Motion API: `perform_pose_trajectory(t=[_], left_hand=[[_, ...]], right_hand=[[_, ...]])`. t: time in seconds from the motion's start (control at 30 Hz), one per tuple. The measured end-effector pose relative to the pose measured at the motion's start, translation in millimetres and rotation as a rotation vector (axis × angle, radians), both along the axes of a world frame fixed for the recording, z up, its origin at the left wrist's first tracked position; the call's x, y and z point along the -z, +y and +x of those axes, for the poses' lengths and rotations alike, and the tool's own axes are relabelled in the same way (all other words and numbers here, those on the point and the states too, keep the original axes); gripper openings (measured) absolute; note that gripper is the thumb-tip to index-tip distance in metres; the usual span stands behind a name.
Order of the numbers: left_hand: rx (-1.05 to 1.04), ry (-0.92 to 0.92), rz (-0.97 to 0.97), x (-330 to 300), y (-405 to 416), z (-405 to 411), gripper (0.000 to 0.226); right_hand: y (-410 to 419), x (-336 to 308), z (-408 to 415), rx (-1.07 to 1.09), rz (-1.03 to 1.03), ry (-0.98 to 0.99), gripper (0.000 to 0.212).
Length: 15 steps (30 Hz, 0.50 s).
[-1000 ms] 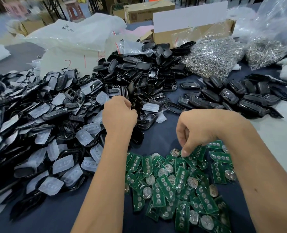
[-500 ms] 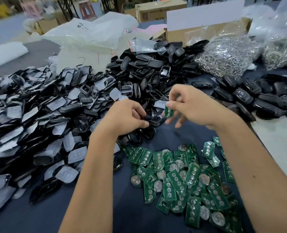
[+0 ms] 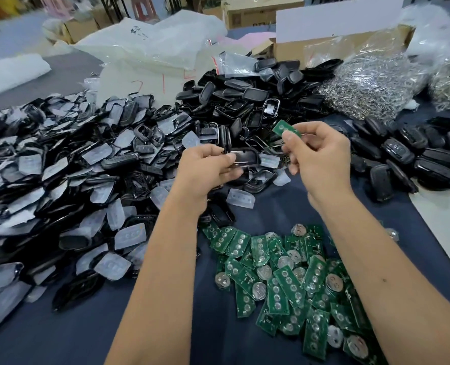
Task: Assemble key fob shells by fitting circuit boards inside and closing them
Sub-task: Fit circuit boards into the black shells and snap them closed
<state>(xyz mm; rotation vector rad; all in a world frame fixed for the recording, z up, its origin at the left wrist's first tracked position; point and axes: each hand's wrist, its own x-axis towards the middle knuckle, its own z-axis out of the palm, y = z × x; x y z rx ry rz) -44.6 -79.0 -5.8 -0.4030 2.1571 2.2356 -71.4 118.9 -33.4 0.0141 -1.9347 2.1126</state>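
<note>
My left hand (image 3: 205,167) grips a black key fob shell (image 3: 245,157) by its left end, held above the table. My right hand (image 3: 318,156) pinches a green circuit board (image 3: 284,129) between thumb and fingers, just up and right of the shell and apart from it. A heap of green circuit boards with coin cells (image 3: 292,280) lies on the dark blue cloth below both hands.
A big pile of black shell halves and translucent rubber pads (image 3: 60,180) fills the left. More black shells (image 3: 250,101) lie behind the hands, closed fobs (image 3: 416,156) at the right. Bags of metal rings (image 3: 371,83) and cardboard boxes (image 3: 332,46) stand at the back.
My right hand picked a circuit board off the green heap and lifted it up beside the left hand. My left hand raised a black shell out of the pile.
</note>
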Motion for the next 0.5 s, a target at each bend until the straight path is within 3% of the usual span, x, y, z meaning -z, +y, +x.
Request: perform_pose_trajectory(t=[0.07,0.23,0.5], left_hand=[[-0.068,0.020,0.106,2.9,9.1,-3.4,0.016],[-0.147,0.064,0.150,20.1,23.0,-3.3,0.016],[-0.098,0.049,0.168,24.5,29.2,-2.7,0.023]], right_hand=[[3.6,1.5,-0.4,0.069,-0.051,-0.006,0.005],[3.3,6.8,0.7,0.108,-0.024,-0.022,0.008],[-9.5,5.2,11.3,-0.062,0.075,0.022,0.006]])
